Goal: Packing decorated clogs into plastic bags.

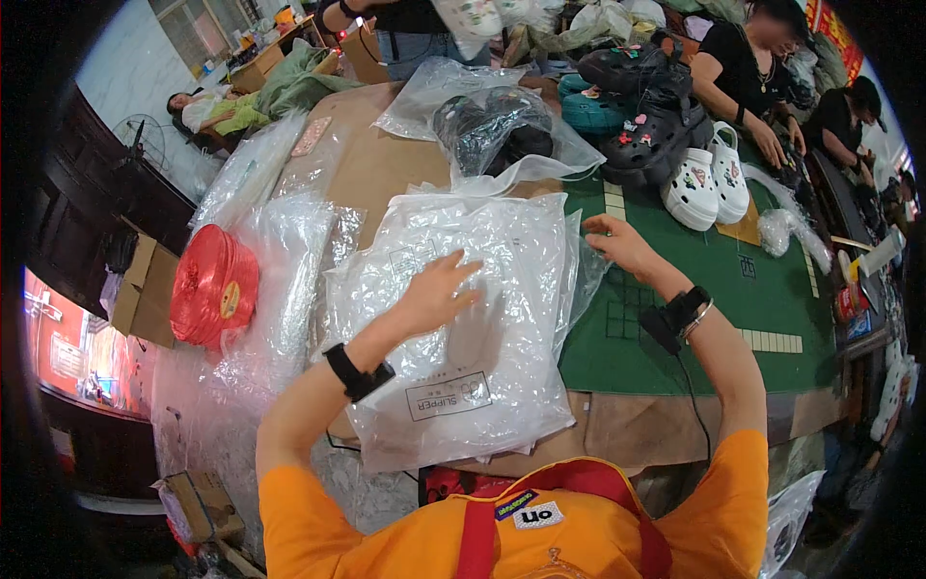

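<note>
A stack of white printed plastic bags (pixel 521 338) lies flat in front of me, partly on a green mat. My left hand (pixel 439 291) is over the middle of the stack, fingers spread, holding nothing; whether it presses on the plastic I cannot tell. At the stack's right edge, my right hand (pixel 622 246) has its fingers apart and slightly curled, beside a clear plastic flap (pixel 585 280). Just beyond the stack sits a clear bag with dark clogs (pixel 502 130) inside.
Black clogs (pixel 648 140), white clogs (pixel 693 190) and teal clogs (pixel 588 104) stand at the far right of the green mat (pixel 675 347). A red twine roll (pixel 214 289) rests on clear plastic sheets (pixel 285 280) at left. Other people work beyond the table and at right.
</note>
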`<action>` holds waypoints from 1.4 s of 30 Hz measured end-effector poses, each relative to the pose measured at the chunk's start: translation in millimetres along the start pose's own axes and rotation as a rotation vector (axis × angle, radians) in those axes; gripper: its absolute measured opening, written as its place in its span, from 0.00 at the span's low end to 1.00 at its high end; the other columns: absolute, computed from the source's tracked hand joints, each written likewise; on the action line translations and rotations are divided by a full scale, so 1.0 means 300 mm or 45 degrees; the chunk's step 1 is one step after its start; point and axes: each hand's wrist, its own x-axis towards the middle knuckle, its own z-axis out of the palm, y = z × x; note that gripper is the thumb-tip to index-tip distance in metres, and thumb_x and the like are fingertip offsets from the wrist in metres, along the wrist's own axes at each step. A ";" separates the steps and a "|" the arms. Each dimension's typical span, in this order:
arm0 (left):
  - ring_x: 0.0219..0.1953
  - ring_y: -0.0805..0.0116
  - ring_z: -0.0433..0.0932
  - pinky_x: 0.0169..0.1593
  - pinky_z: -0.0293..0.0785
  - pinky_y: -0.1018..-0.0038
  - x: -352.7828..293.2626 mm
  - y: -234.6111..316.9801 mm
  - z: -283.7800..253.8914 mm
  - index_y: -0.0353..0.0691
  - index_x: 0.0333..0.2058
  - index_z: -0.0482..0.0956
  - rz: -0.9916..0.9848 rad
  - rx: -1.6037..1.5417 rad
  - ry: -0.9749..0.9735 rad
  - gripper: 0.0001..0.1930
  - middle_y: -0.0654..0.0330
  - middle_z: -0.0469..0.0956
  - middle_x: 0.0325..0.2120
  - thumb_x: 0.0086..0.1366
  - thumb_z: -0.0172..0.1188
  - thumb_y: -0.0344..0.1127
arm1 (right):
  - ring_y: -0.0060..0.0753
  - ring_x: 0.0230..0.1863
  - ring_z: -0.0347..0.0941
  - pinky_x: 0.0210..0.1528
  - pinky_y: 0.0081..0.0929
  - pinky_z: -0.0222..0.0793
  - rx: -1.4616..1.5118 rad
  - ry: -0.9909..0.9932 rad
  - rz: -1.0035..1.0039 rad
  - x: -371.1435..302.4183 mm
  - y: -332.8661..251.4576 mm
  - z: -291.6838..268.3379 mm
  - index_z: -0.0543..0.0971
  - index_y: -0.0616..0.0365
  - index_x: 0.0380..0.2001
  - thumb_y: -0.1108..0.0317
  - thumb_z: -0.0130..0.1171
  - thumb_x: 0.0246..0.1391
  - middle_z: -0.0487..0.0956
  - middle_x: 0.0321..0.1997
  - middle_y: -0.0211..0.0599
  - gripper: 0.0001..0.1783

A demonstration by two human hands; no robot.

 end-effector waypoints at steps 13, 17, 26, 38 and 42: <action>0.60 0.44 0.51 0.58 0.51 0.50 -0.133 0.160 0.276 0.53 0.59 0.56 0.590 0.417 -0.218 0.34 0.47 0.50 0.60 0.55 0.55 0.52 | 0.56 0.49 0.64 0.54 0.40 0.60 -0.656 0.000 -0.525 -0.070 0.036 0.218 0.66 0.57 0.51 0.60 0.52 0.48 0.67 0.49 0.52 0.26; 0.61 0.44 0.48 0.59 0.48 0.51 -0.151 0.150 0.225 0.53 0.59 0.56 0.478 0.358 -0.313 0.33 0.46 0.50 0.60 0.55 0.56 0.49 | 0.49 0.52 0.64 0.54 0.37 0.60 -0.716 0.039 -0.479 -0.045 0.006 0.036 0.71 0.56 0.47 0.59 0.52 0.47 0.70 0.49 0.46 0.23; 0.61 0.39 0.45 0.55 0.45 0.38 -0.302 0.062 0.129 0.53 0.59 0.54 -0.080 0.380 -0.212 0.34 0.43 0.48 0.60 0.56 0.55 0.51 | 0.54 0.58 0.57 0.59 0.36 0.54 -0.836 0.780 -0.449 0.191 0.052 -0.526 0.67 0.64 0.50 0.62 0.56 0.43 0.62 0.55 0.57 0.29; 0.62 0.37 0.41 0.56 0.40 0.36 -0.337 0.001 0.210 0.54 0.61 0.48 -0.051 0.337 -0.292 0.35 0.43 0.43 0.61 0.59 0.47 0.57 | 0.52 0.51 0.67 0.52 0.38 0.61 -0.644 1.086 -0.083 0.434 0.038 -0.736 0.67 0.59 0.52 0.62 0.60 0.40 0.70 0.49 0.54 0.33; 0.62 0.37 0.40 0.56 0.38 0.36 -0.339 0.003 0.220 0.54 0.62 0.48 -0.074 0.309 -0.245 0.35 0.44 0.42 0.61 0.59 0.46 0.57 | 0.43 0.30 0.74 0.35 0.32 0.66 -0.527 0.795 -0.199 0.352 -0.083 -0.691 0.77 0.65 0.30 0.59 0.62 0.40 0.76 0.22 0.42 0.19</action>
